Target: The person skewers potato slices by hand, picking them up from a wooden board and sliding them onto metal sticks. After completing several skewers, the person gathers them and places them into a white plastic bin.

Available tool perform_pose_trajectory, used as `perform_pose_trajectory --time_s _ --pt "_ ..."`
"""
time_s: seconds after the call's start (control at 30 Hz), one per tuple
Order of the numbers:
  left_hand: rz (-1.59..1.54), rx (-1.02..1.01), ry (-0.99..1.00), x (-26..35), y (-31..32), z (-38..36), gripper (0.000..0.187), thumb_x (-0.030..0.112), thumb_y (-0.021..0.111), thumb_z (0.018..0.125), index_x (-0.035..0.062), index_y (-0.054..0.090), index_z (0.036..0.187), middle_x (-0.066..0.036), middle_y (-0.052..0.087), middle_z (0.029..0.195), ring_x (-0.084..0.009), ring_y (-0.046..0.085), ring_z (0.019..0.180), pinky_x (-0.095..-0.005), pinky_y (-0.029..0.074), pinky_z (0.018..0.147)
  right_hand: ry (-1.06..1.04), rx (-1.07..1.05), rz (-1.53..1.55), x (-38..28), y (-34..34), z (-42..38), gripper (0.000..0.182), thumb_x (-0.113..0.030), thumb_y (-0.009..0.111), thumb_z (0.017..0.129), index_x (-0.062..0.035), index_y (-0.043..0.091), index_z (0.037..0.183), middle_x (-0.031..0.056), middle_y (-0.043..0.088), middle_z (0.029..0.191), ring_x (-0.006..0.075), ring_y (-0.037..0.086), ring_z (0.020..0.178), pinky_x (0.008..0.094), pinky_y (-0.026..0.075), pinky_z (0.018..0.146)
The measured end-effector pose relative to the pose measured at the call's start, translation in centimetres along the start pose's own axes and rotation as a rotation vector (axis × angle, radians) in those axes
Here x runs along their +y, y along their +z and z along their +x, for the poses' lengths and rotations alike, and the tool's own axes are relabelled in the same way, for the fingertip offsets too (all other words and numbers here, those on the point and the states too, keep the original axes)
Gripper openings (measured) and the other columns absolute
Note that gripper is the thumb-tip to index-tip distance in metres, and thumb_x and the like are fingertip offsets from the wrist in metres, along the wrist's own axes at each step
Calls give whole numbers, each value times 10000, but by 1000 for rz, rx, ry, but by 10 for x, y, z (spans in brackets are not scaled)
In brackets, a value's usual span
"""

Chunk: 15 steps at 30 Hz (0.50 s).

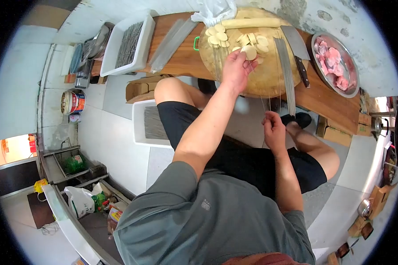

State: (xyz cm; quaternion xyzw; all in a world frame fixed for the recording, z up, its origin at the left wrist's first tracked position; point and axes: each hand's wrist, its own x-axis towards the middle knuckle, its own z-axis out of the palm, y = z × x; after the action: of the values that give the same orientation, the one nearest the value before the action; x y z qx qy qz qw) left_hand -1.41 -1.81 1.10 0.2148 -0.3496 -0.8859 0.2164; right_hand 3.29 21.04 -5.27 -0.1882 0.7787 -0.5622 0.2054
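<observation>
My left hand (238, 73) pinches a pale yellow round slice (249, 53) over the round wooden chopping board (269, 84). Lower and to the right, my right hand (274, 129) has its fingers closed on the ends of a few thin metal skewers (269, 102), which run up towards the slice. Loose slices (262, 42) lie just beyond my left hand. Left of them, more slices (216, 36) sit on skewers laid side by side. A long pale yellow log (254, 23) lies at the board's far edge. A bundle of bare skewers (285, 73) rests along the right side.
A cleaver (298, 51) lies at the board's right edge, beside a steel bowl of raw meat (353, 90). To the left are a clear plastic bag (172, 44) and a white bin of skewers (141, 53). Another white bin (137, 128) stands by my left knee.
</observation>
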Motion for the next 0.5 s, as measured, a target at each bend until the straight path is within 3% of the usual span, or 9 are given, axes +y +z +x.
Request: perform_pose_trajectory --time_s 0.27,0.5 --pt "22 46 98 4 14 -8 139 91 496 945 19 591 1017 -71 632 935 -150 604 789 -324 533 763 -68 114 -67 -7 4 5 149 -94 566 892 -13 609 1010 113 653 858 150 610 763 285 490 725" --pt "-41 -21 21 9 -3 7 207 126 463 966 11 546 1117 -103 634 1027 -192 628 902 -324 532 788 -115 99 -69 7 2 -2 170 -104 577 901 -22 622 1042 122 659 856 153 620 760 282 494 709"
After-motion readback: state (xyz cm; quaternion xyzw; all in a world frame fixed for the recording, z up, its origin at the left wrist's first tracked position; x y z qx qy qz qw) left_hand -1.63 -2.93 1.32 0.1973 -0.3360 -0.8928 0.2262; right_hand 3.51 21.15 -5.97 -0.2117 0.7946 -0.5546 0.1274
